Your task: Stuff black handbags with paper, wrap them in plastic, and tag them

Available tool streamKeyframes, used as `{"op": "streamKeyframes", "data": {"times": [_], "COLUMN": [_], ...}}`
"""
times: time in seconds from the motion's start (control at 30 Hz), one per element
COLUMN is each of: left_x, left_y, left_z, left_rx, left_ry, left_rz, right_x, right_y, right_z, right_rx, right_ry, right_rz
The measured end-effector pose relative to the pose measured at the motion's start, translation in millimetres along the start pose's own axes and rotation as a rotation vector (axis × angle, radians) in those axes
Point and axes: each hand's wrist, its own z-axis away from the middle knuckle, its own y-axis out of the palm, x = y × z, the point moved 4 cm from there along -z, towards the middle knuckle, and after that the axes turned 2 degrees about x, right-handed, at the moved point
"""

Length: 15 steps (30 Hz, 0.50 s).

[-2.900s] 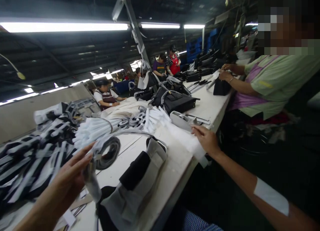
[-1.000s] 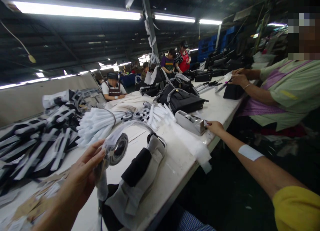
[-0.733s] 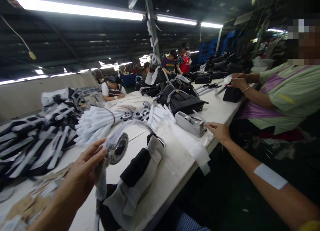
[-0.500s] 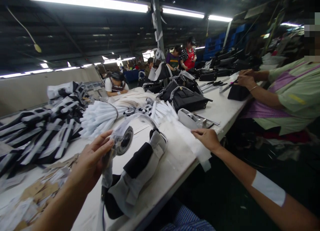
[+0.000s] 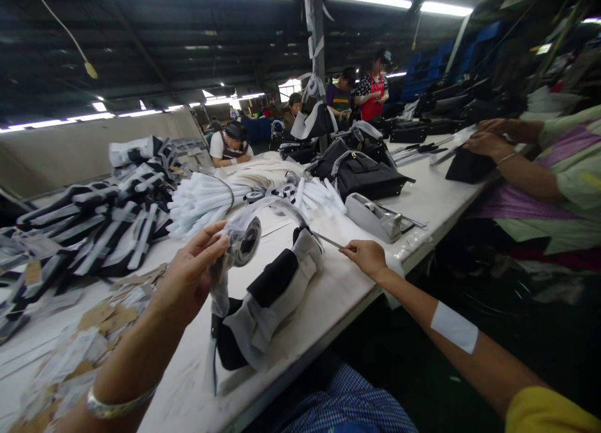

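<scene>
My left hand is closed on a coiled strap wrapped in white paper, held just above the table. Under it lies a black bag wrapped in white paper near the table's front edge. My right hand pinches the end of a strip of clear tape, stretched out toward the wrapped bag. A grey tape dispenser stands on the table just behind this hand.
White rolled paper bundles and a heap of black-and-white straps lie at the left. Paper scraps litter the near left. Black handbags stand further back. A person in a green top works at the right; others sit far behind.
My right hand reached to the tape dispenser, then drew back toward the wrapped bag with a strip of tape. My left hand kept its hold on the coiled strap. The view shifted left.
</scene>
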Motion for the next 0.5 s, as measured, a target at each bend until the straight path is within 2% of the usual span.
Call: {"op": "streamKeyframes", "data": {"times": [0.13,0.33,0.5], "left_x": [0.6,1.4,2.3], "left_y": [-2.1,-1.8,-2.1], "left_z": [0.0,-1.0,-1.9], "left_rx": [-0.011,0.0,-0.002], "left_ry": [-0.003,0.016,0.017], "left_rz": [0.014,0.04,0.06], "right_x": [0.8,9.5,6.6], "right_y": [1.0,9.0,14.7], "right_z": [3.4,18.8,33.4], "right_rx": [0.085,0.325,0.437], "right_ry": [-0.011,-0.015,0.029], "right_rz": [-0.197,-0.481,-0.463]}}
